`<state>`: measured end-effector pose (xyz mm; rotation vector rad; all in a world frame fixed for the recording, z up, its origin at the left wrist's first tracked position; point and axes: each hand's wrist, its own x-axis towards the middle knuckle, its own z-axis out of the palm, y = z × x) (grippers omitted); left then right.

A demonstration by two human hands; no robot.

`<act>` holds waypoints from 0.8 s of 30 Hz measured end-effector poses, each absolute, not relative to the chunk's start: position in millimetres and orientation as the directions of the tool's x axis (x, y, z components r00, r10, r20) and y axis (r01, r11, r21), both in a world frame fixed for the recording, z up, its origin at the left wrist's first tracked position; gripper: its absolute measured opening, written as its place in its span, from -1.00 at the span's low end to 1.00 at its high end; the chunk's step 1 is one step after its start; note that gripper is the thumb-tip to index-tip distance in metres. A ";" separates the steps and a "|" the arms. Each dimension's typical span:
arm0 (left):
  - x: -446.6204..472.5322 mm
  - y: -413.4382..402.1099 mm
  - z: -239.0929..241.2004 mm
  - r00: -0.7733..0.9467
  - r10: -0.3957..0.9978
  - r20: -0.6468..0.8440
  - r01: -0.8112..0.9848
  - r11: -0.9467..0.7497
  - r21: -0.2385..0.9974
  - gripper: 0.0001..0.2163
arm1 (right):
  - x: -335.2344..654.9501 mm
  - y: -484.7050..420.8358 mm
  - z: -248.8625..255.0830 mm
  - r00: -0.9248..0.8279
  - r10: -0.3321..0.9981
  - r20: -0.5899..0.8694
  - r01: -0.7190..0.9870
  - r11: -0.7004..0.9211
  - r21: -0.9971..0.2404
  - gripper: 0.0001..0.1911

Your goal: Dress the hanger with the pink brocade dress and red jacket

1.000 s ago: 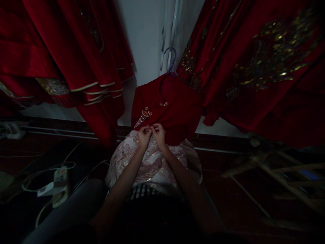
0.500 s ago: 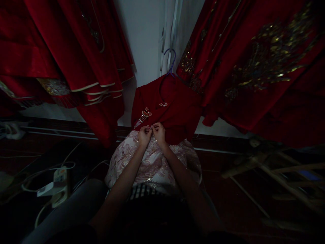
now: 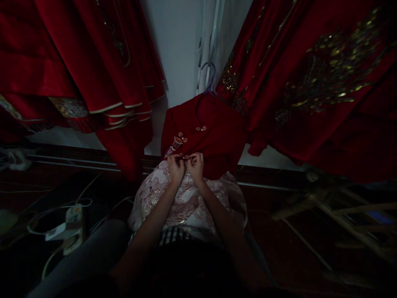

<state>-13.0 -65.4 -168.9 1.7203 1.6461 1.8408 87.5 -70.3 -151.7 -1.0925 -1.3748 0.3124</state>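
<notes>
A red garment [image 3: 214, 142] hangs on a purple hanger [image 3: 211, 76] in front of me, its lower part over the pink and gold patterned fabric [image 3: 149, 188] on my lap. My left hand [image 3: 176, 169] pinches the garment near its lower edge. Close beside it, my right hand [image 3: 196, 166] is closed on the same edge. Between the fingertips shows a small beaded fastener [image 3: 185, 157]; how each finger grips is too dark to tell. A beaded tassel ornament [image 3: 178, 141] lies above my left hand, and another beaded fastener [image 3: 201, 128] sits higher up.
Red garments with gold trim [image 3: 124, 105] hang at the left, and a red garment with gold sequins [image 3: 335, 70] at the right. A white power strip [image 3: 73, 227] with cables is at lower left. Wooden bars of a stool-like frame [image 3: 328, 211] stand at the right.
My hands have moved slightly apart, and the beaded fastener between them shows more clearly. The garment stays hanging, with the view shifted a little.
</notes>
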 end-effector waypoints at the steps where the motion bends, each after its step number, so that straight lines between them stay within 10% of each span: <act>1: -12.8 -66.5 -168.4 -0.318 0.714 0.624 0.559 -0.391 0.731 -0.82 | 87.4 -72.1 -151.3 0.258 0.734 0.628 0.411 0.505 -0.759 -0.86; 24: -11.8 -65.5 -172.8 -0.271 0.789 0.551 0.469 -0.392 0.792 -0.85 | 90.4 -70.5 -153.4 0.229 0.774 0.590 0.456 0.450 -0.768 -0.86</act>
